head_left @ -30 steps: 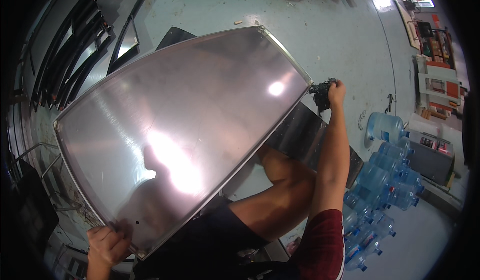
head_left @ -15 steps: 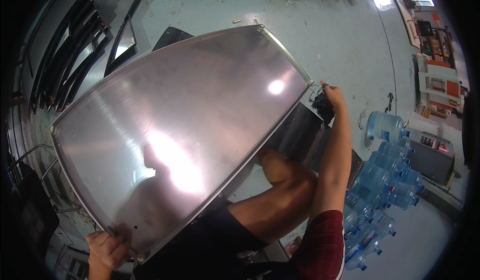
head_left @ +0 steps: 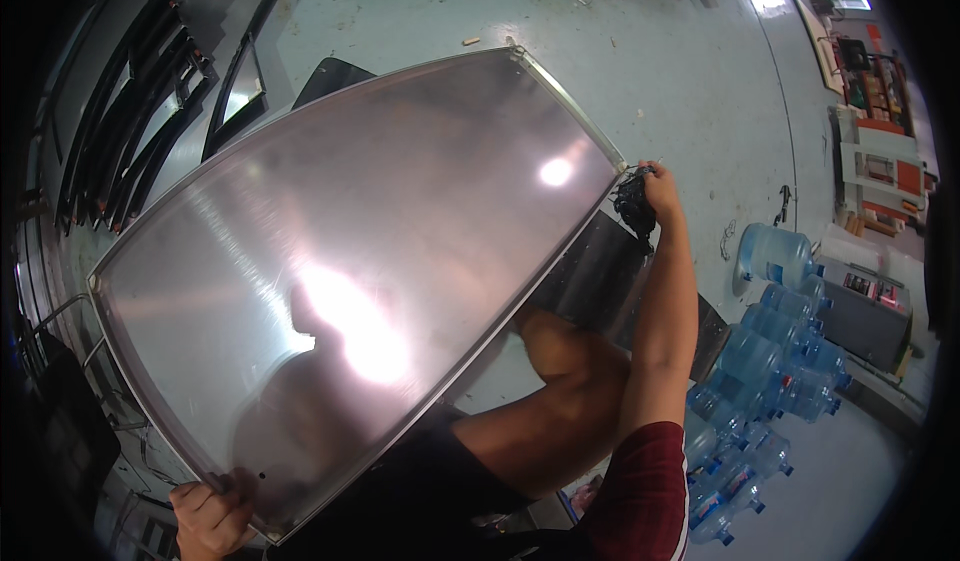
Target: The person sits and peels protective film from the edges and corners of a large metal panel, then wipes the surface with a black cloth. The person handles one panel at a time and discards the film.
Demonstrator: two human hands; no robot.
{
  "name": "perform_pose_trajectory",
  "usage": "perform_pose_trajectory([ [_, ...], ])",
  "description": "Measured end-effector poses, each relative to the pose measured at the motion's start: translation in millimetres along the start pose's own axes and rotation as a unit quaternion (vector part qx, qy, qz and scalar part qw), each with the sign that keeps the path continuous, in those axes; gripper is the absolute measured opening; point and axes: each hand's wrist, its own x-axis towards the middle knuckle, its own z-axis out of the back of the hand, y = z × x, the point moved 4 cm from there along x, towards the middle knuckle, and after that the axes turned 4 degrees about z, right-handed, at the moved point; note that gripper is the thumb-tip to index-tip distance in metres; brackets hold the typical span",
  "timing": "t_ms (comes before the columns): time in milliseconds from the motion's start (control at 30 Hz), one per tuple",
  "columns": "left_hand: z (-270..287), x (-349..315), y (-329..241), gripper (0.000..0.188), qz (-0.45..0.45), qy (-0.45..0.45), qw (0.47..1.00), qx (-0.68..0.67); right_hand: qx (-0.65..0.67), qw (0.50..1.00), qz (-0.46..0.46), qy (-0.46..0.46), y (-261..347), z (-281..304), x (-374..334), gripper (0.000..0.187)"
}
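Observation:
A large rectangular sheet-metal panel (head_left: 400,191) with a raised rim leans across my lap, shiny side up. My left hand (head_left: 212,519) is closed around its rim near the lower left corner, beside a small hole. At the far right corner my right hand (head_left: 662,193) pinches a tangled black stringy clump (head_left: 634,206), which hangs against that corner. Whether it is wire, film or cloth I cannot tell. Beneath the panel's right side a dark flat board (head_left: 590,271) shows, partly hidden by my right forearm and leg.
Several black-edged frames (head_left: 160,111) lie stacked at the far left. Several blue water bottles (head_left: 750,356) stand and lie on the right, next to a grey box (head_left: 868,306). A shelf unit (head_left: 880,176) with assorted goods is farther right. Small scraps dot the pale floor (head_left: 700,81).
The panel's left end has shifted slightly left, my left hand with it. My right hand has moved a little left, bringing the black clump closer to the panel's corner.

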Motion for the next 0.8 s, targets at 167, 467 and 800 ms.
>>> perform_pose_trajectory([
  [167,0,-5,2,0.031,0.001,0.01,1.0,0.018,0.169,0.981,0.072,-0.066,5,3,4,0.028],
  [467,-1,-10,2,0.031,0.012,0.014,1.0,0.021,-0.153,0.979,0.097,0.092,32,4,-16,0.028],
  [800,-1,-11,2,0.028,0.019,0.004,0.999,0.027,-0.22,0.95,0.196,0.101,55,-15,-25,0.015],
])
